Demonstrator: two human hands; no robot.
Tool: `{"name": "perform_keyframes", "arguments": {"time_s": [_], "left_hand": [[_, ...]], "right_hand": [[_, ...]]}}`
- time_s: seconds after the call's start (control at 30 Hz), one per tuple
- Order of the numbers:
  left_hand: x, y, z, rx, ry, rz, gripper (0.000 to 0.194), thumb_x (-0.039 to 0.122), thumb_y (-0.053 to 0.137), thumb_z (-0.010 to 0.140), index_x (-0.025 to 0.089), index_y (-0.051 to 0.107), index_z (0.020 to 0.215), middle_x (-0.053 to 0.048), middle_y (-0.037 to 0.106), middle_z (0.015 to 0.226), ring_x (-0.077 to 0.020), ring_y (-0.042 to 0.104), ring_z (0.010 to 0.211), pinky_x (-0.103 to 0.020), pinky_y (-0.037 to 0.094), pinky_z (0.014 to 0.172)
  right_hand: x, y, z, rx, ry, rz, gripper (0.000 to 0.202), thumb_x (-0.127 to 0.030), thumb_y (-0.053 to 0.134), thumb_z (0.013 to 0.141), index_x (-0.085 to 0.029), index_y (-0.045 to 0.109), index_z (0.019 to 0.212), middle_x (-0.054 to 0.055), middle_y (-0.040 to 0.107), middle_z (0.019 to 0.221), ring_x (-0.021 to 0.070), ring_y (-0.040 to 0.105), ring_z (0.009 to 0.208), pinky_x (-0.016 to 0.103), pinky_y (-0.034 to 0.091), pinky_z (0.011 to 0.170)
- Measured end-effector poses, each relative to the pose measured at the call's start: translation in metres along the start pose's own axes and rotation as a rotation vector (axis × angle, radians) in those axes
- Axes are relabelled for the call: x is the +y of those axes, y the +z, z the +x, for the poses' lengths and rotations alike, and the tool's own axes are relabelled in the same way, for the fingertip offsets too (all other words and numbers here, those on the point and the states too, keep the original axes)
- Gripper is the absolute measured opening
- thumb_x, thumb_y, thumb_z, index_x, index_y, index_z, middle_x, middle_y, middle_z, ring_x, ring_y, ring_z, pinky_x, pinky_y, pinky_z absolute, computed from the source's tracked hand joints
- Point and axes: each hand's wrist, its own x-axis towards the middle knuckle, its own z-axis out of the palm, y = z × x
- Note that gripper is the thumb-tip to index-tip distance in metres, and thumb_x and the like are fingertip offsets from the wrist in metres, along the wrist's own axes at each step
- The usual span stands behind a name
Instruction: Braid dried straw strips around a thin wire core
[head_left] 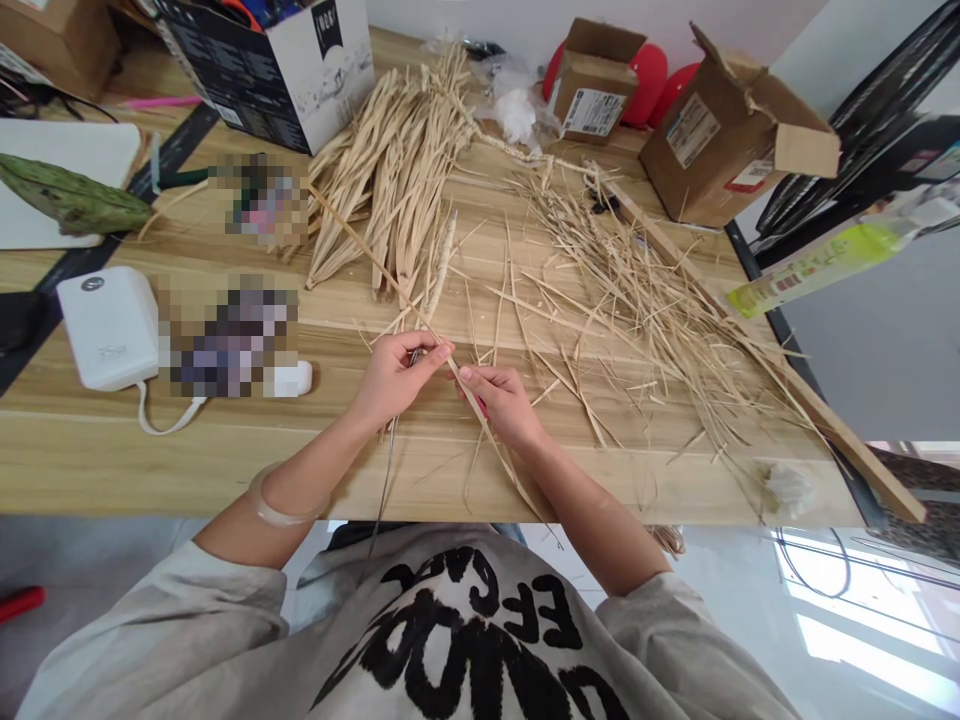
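Observation:
A long, flat strip of dried straw (pixel 375 258) runs diagonally between my two hands above the wooden table. My left hand (pixel 401 378) pinches it between thumb and fingers, and a thin dark cord or wire hangs below that hand. Just to the right, my right hand (pixel 504 402) closes on the same strip, whose lower end trails toward the table's front edge. Something red or pink shows under the right fingers, mostly hidden. Behind my hands lies a bundle of straw strips (pixel 382 180), with a braided straw piece (pixel 444 262) beside it.
Thin straw scraps (pixel 637 290) spread over the right of the table (pixel 315 480), by a long wooden strip (pixel 847 440). Two cardboard boxes (pixel 712 150) and a black-and-white box (pixel 330 75) stand behind. A white power bank (pixel 109 325) lies left; a green-yellow bottle (pixel 817 265) right.

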Motion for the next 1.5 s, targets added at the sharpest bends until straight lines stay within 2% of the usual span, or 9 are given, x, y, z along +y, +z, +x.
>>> {"name": "perform_keyframes", "arguments": {"time_s": [0.27,0.4,0.63,0.87,1.1,1.2,1.3,1.4,1.5], "left_hand": [[-0.002,0.000,0.000,-0.008,-0.047,-0.059,0.037,0.050,0.076,0.074,0.014,0.072,0.077,0.007,0.041,0.047,-0.0078,0.035,0.047,-0.025,0.029,0.049],[-0.002,-0.001,0.001,-0.006,-0.031,-0.041,0.033,0.047,0.076,0.075,0.014,0.072,0.075,0.007,0.040,0.046,-0.0079,0.035,0.047,-0.025,0.028,0.049],[-0.004,0.001,0.000,-0.027,-0.019,-0.016,0.029,0.043,0.076,0.075,0.014,0.075,0.077,0.004,0.046,0.049,-0.0087,0.040,0.050,-0.024,0.030,0.050],[-0.007,0.000,0.000,-0.004,-0.115,-0.139,0.029,0.043,0.076,0.076,0.014,0.073,0.076,0.006,0.038,0.046,-0.0053,0.030,0.042,-0.023,0.017,0.043],[-0.006,0.000,0.000,-0.007,-0.094,-0.106,0.027,0.038,0.078,0.073,0.015,0.077,0.087,0.004,0.050,0.056,-0.0063,0.036,0.048,-0.023,0.025,0.047],[-0.009,-0.001,-0.001,-0.012,-0.066,-0.074,0.029,0.036,0.078,0.074,0.017,0.079,0.095,0.002,0.057,0.063,-0.0079,0.041,0.053,-0.024,0.031,0.052],[-0.009,0.000,-0.001,-0.003,-0.106,-0.076,0.031,0.035,0.076,0.075,0.017,0.080,0.099,0.003,0.051,0.054,-0.0082,0.037,0.049,-0.024,0.028,0.049],[-0.006,0.002,-0.001,0.015,-0.144,-0.129,0.024,0.034,0.075,0.074,0.016,0.079,0.090,0.005,0.045,0.048,-0.0058,0.032,0.043,-0.023,0.020,0.045],[-0.002,0.004,0.000,0.013,-0.130,-0.190,0.020,0.033,0.076,0.072,0.014,0.074,0.078,-0.001,0.063,0.064,-0.0034,0.036,0.041,-0.022,0.021,0.042]], "right_hand": [[-0.002,0.000,0.000,0.011,0.010,0.025,0.050,-0.063,0.067,0.079,-0.017,0.058,0.059,-0.006,0.036,0.053,0.0081,0.030,0.054,0.028,0.021,0.056],[-0.002,0.001,0.000,0.015,-0.003,0.043,0.050,-0.063,0.068,0.078,-0.017,0.059,0.058,-0.005,0.036,0.053,0.0087,0.031,0.055,0.028,0.022,0.057],[-0.010,0.002,-0.001,0.033,-0.065,0.057,0.062,-0.064,0.069,0.078,-0.020,0.038,0.047,-0.007,0.030,0.046,0.0063,0.024,0.048,0.029,0.017,0.054],[-0.011,0.000,0.001,0.046,-0.016,0.059,0.059,-0.068,0.069,0.074,-0.020,0.044,0.051,-0.007,0.033,0.047,0.0063,0.026,0.049,0.028,0.018,0.053],[-0.013,0.002,0.000,0.039,-0.007,0.098,0.053,-0.067,0.070,0.073,-0.019,0.055,0.056,-0.006,0.042,0.050,0.0065,0.032,0.048,0.028,0.022,0.051],[-0.013,0.001,0.001,0.079,0.014,0.126,0.049,-0.066,0.074,0.068,-0.017,0.065,0.068,-0.005,0.046,0.054,0.0063,0.034,0.049,0.027,0.024,0.051],[-0.013,-0.001,0.003,0.119,0.019,0.102,0.052,-0.065,0.075,0.067,-0.015,0.072,0.083,-0.005,0.048,0.057,0.0065,0.036,0.051,0.026,0.026,0.052],[-0.011,-0.004,0.005,0.148,0.007,0.073,0.053,-0.065,0.074,0.068,-0.015,0.073,0.084,-0.004,0.050,0.060,0.0067,0.038,0.053,0.026,0.028,0.053],[-0.010,-0.005,0.005,0.167,-0.015,0.068,0.051,-0.063,0.073,0.070,-0.014,0.073,0.084,-0.003,0.053,0.063,0.0062,0.037,0.052,0.026,0.028,0.052]]}}
